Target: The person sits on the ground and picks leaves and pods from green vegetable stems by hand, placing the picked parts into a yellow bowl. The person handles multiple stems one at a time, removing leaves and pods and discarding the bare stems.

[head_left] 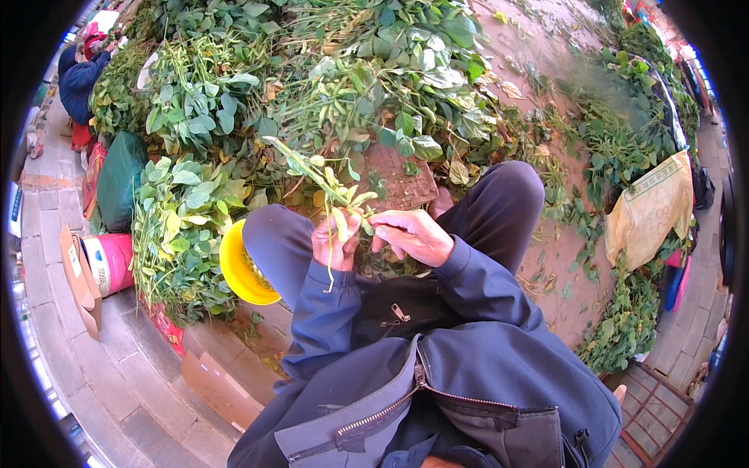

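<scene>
My left hand [336, 240] grips a green soybean stalk [310, 172] that slants up and to the left, its pods clustered near my fingers. One plump soybean pod [340, 224] hangs over the left fingertips, and a thin stem trails down past the wrist. Close by on the right, my right hand [418, 235] has thumb and forefinger brought together at the end of another pod [366, 226]. Beside my left knee stands a yellow bucket [234, 266] with pods inside, partly hidden by the leg.
Heaped soybean plants [351, 88] spread ahead of me, with another leafy bundle [187, 234] at left. A brown woven mat [398, 175] lies between my feet. Cardboard [216, 389] and a pink-and-white tub [111, 263] are left; a yellow sack [649, 210] is right. Another person [82, 88] bends far left.
</scene>
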`<state>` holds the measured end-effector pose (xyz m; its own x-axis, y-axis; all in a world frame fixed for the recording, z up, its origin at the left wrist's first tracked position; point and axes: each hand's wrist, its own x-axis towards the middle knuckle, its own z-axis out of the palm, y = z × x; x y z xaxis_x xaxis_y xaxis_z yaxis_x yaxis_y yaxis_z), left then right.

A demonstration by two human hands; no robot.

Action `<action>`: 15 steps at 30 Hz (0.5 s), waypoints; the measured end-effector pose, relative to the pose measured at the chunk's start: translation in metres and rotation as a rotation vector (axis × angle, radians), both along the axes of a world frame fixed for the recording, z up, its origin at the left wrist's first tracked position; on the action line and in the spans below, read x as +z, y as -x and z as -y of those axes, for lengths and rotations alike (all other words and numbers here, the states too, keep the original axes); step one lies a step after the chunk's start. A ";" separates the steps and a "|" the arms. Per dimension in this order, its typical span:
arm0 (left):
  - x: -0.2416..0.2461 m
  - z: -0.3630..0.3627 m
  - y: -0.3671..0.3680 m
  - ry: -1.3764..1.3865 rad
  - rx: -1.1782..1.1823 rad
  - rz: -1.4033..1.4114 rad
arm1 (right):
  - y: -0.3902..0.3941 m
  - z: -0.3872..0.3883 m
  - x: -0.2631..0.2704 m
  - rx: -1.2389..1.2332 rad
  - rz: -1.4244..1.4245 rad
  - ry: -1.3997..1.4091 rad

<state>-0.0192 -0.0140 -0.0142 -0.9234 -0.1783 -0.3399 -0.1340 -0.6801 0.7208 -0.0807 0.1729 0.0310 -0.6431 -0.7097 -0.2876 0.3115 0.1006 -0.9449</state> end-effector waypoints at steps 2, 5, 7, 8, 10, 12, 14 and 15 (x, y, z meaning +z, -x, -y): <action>0.002 -0.001 0.000 0.013 0.012 0.026 | -0.001 0.000 0.001 -0.005 -0.015 -0.013; 0.005 -0.002 0.000 0.021 0.023 0.034 | 0.000 -0.001 0.003 -0.006 -0.040 -0.035; 0.006 -0.003 -0.001 0.028 0.014 0.023 | 0.000 -0.001 0.004 0.002 -0.080 -0.045; 0.006 -0.002 -0.001 0.032 0.000 0.014 | 0.000 -0.001 0.004 -0.007 -0.065 -0.041; 0.006 -0.002 -0.003 0.034 -0.015 0.002 | 0.000 0.000 0.003 -0.024 -0.067 -0.019; 0.005 -0.001 -0.005 0.031 -0.016 -0.003 | -0.001 0.000 0.002 -0.021 -0.049 -0.022; 0.005 0.000 -0.006 0.009 -0.053 0.013 | -0.001 -0.001 0.000 -0.007 -0.023 -0.029; 0.005 0.001 -0.006 -0.003 -0.072 0.021 | -0.001 -0.003 -0.001 0.004 -0.006 -0.035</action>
<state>-0.0129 -0.0148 -0.0091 -0.9263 -0.1109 -0.3601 -0.1978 -0.6701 0.7154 -0.0797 0.1762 0.0303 -0.6418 -0.7021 -0.3086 0.3054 0.1351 -0.9426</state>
